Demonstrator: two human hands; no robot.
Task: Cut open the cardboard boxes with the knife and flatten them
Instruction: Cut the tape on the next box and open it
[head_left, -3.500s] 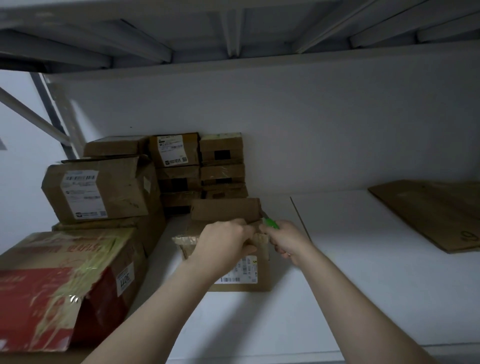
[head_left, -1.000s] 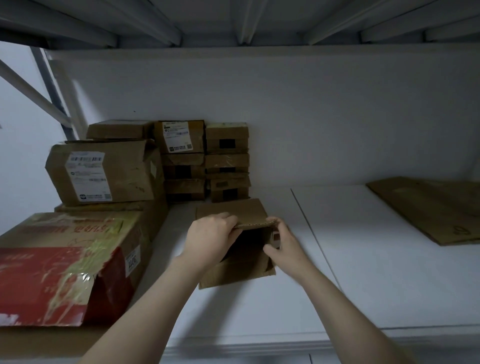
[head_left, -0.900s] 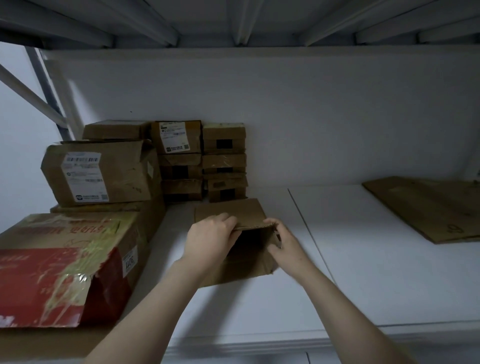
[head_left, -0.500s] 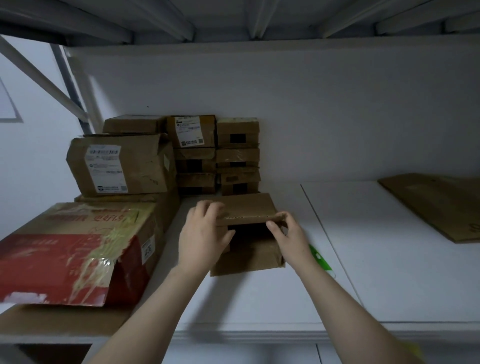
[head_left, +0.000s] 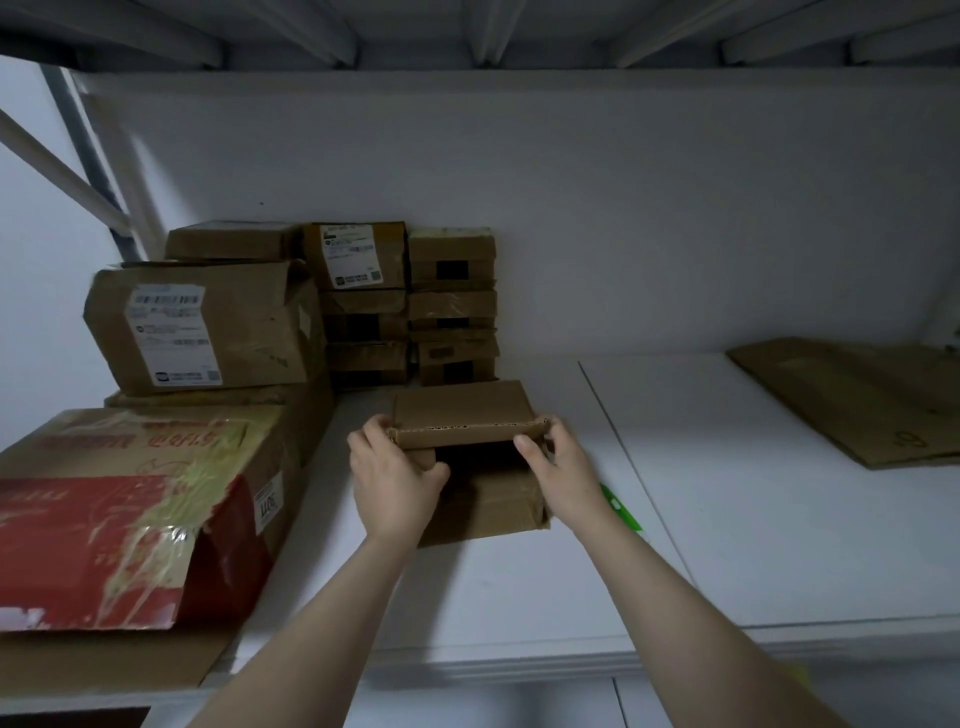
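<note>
Brown box (head_left: 485, 506), raised flap (head_left: 465, 410) in pinch grip, L hand (head_left: 395, 483) & R hand (head_left: 563, 475).

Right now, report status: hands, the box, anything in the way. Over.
Left hand and right hand grip raised flap of small box. Box open, not yet flattened. Green knife lies on shelf beside right wrist. Stacked boxes close behind.

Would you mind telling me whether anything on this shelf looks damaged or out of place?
Yes. The red box at the front left is battered: its tape is peeling and one corner is torn open. The green knife lies loose on the shelf beside the right hand, which grips the small box.
</note>
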